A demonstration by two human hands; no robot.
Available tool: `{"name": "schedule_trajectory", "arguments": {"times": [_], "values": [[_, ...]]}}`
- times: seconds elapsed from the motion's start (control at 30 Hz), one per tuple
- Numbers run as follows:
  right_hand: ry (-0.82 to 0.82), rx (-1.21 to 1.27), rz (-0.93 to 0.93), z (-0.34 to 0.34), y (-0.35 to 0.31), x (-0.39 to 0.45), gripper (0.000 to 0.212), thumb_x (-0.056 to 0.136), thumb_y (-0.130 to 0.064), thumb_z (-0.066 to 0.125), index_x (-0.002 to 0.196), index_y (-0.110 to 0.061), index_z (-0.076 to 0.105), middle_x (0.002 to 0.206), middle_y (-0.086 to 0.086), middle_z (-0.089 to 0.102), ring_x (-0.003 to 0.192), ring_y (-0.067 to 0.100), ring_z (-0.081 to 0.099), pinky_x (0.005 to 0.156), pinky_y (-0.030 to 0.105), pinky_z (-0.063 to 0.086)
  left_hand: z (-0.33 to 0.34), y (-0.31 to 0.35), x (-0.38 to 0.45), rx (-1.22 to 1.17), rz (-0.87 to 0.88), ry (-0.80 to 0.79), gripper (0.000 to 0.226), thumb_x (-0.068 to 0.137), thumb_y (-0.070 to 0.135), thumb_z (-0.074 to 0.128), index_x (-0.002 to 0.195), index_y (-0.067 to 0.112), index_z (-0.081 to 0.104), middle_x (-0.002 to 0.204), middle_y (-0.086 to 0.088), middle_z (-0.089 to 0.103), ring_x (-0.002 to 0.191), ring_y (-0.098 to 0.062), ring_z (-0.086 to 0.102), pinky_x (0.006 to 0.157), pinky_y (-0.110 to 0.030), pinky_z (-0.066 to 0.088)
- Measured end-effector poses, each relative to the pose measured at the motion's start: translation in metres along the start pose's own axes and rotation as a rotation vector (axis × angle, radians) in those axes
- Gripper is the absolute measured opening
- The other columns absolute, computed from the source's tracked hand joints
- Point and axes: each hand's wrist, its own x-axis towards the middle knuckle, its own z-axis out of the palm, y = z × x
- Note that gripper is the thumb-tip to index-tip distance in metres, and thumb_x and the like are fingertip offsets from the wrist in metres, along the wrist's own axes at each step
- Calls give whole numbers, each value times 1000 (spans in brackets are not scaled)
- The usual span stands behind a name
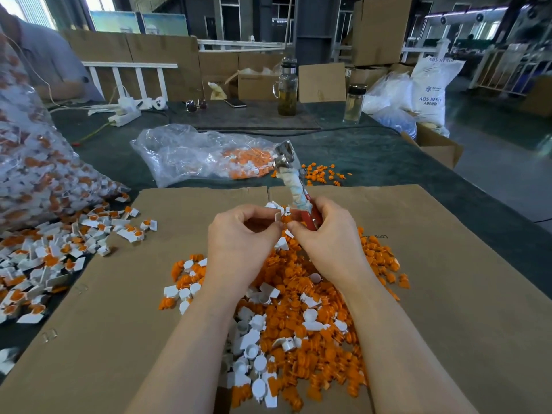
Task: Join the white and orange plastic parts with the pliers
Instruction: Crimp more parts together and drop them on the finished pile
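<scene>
Loose parts pile (pixel 298 309) crowds below; bare cardboard (pixel 448 264) lies open rightward.

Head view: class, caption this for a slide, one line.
Both hands fit an orange part into a white part, pliers in the right.

Two hands (pixel 243 234) (pixel 324 234), one pliers (pixel 294 182), two glass bottles (pixel 287 86) (pixel 355 103), one sunglasses (pixel 196 105); loose plastic parts (pixel 298 309) beyond counting.

Bright even daylight across the desk (pixel 373 150), strongest from windows (pixel 101 3) at the far left, soft faint shadows under the forearms, glare on the clear plastic bag (pixel 185 153), wide-angle bending at the edges, far background slightly soft, left edge blurred.
</scene>
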Motion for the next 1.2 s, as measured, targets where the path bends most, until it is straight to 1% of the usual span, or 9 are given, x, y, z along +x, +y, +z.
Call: {"name": "schedule_trajectory", "arguments": {"times": [0.27,0.4,0.5,0.67,0.77,0.87,0.93,1.07,1.2], "values": [[-14,17,-28,1,-1,0,28,87,-19,68,115,-20,64,85,-12,63,72,2,56,61,15,38,5,0,2,-18,-14,61,19,76,22,85,72,33,70,64,15,68,62,5,62,55,-6,45],[-69,25,-22,-2,-3,-1,26,90,-21,65,115,-21,63,88,-13,64,76,3,59,64,21,44,4,-3,2,-40,-22,91,19,79,22,82,72,33,69,64,13,69,63,3,63,54,-7,45],[-142,59,14,-9,-3,-1,21,88,-19,67,109,-22,64,95,-10,67,87,7,64,77,33,56,-1,-4,4,-186,-67,100,13,81,18,80,77,27,72,69,6,73,67,-6,68,60,-14,51],[-343,125,97,-23,0,-3,16,86,-13,67,94,-26,63,94,1,68,86,23,67,83,48,56,-9,-4,6,-470,-118,99,11,83,7,75,84,17,72,70,6,73,68,-8,69,69,-20,56],[-435,65,98,-26,2,-3,19,85,-17,68,103,-21,64,96,0,66,90,18,65,86,43,54,-12,-4,8,-588,-141,101,10,84,4,73,86,13,71,71,5,73,68,-9,68,73,-23,57],[-528,51,115,-27,2,-3,18,87,-18,68,101,-25,59,94,-4,62,84,12,62,65,22,53,-15,-4,9,-662,-155,106,9,84,4,71,87,12,70,71,5,73,68,-9,68,71,-22,55],[-569,39,134,-26,3,-3,23,87,-18,67,106,-26,58,96,-7,60,85,9,61,60,15,49,-16,-4,9,-686,-163,109,8,84,4,71,87,12,70,73,3,73,69,-10,68,70,-23,55],[-604,17,163,-26,5,-3,49,87,-21,68,133,-15,51,111,-3,60,94,12,62,67,21,51,-16,-5,10,-711,-178,106,8,83,5,72,87,11,71,75,2,74,70,-11,68,69,-23,54],[-528,56,111,-23,3,-3,25,87,-21,69,111,-17,62,97,0,64,87,18,63,71,34,54,-14,-6,11,-690,-185,119,8,82,5,73,85,13,71,72,3,74,68,-11,69,66,-20,55]]}}
